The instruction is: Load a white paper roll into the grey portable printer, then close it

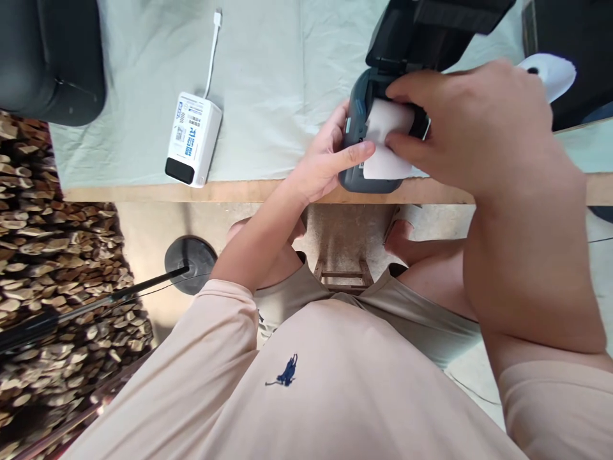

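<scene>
A dark portable thermal printer [353, 137] sits at the table's front edge, its lid [405, 38] raised toward the far side. My left hand [330, 153] grips the printer's left side, the thumb lying over its front near the paper. A white paper roll [390, 121] is at the printer's opening, with a loose end hanging toward me. My right hand [474, 128] reaches in from the right, thumb and finger closed on the roll. That hand hides the printer's right side and part of the opening.
On the cloth-covered table [258, 83] lies a white power bank [194, 140] with a short white cable [213, 54]. A black padded object [52, 57] is at far left. A white object [550, 73] lies right. Below left are a round black stand base [190, 265] and stacked firewood [52, 255].
</scene>
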Demonstrator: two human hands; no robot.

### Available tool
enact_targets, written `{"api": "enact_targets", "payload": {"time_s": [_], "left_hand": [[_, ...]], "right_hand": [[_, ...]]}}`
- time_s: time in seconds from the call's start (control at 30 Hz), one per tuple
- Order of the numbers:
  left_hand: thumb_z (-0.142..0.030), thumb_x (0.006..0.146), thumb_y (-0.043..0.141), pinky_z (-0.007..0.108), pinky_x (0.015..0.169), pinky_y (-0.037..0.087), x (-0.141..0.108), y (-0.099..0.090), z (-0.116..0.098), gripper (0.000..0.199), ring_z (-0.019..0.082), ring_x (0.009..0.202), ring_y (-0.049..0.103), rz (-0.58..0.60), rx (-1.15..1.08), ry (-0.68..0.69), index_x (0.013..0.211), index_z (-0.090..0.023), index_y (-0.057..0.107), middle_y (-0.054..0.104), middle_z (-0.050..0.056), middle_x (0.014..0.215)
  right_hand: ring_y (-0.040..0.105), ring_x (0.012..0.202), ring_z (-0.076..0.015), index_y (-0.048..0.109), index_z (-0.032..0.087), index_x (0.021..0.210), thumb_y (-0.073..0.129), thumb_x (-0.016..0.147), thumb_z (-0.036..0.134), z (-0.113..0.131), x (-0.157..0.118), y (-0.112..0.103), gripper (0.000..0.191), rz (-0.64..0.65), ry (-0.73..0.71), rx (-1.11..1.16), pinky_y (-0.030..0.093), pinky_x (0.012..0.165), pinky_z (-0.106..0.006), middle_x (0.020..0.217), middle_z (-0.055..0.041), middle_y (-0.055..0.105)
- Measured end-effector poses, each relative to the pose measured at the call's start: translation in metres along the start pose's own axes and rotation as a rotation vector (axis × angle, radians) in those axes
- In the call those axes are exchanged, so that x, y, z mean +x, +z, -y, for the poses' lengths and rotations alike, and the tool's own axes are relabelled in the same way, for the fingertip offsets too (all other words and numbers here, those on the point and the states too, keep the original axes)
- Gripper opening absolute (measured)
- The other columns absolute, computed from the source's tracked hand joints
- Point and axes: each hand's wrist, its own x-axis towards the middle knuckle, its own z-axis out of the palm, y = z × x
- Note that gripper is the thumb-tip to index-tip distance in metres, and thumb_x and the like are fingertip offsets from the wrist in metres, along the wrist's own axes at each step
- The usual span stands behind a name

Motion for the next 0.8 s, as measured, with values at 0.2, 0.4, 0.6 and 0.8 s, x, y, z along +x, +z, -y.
{"api": "enact_targets", "payload": {"time_s": [0.2,0.4,0.6,0.8], "left_hand": [[-0.015,0.112,0.059,0.051,0.138,0.055,0.0,0.001,0.001,0.042,0.033,0.17,0.057,0.025,-0.111,-0.01,0.145,-0.035,0.075,0.085,0.0,0.121],[-0.022,0.106,0.068,0.055,0.144,0.047,0.005,-0.003,0.004,0.019,0.041,0.172,0.05,0.066,-0.073,0.025,0.107,-0.035,0.082,0.084,0.006,0.113],[-0.029,0.109,0.068,0.058,0.139,0.052,0.012,-0.011,0.007,0.012,0.042,0.162,0.062,0.12,-0.064,0.136,0.109,-0.027,0.079,0.084,0.007,0.113],[-0.043,0.117,0.044,0.045,0.112,0.07,0.014,-0.012,-0.001,0.048,0.037,0.141,0.078,0.13,-0.143,0.06,0.11,-0.016,0.082,0.089,0.012,0.109]], "right_hand": [[0.045,0.067,-0.0214,0.073,0.038,0.097,0.09,0.081,0.042,0.002,0.006,0.004,0.023,0.027,-0.02,-0.019,0.048,0.062,-0.036,0.076,-0.0036,0.056],[0.045,0.066,-0.0226,0.075,0.039,0.1,0.089,0.079,0.041,-0.006,0.009,0.008,0.025,0.001,-0.024,0.049,0.05,0.061,-0.037,0.068,-0.0028,0.047],[0.062,0.075,-0.0167,0.084,0.039,0.112,0.078,0.082,0.025,0.021,0.007,-0.01,0.034,-0.211,0.041,0.446,0.057,0.07,-0.039,0.098,0.0038,0.075],[0.07,0.071,-0.015,0.08,0.04,0.113,0.086,0.073,0.055,-0.005,-0.002,0.017,0.043,-0.101,0.226,1.483,0.054,0.046,-0.028,0.09,0.0038,0.063]]}}
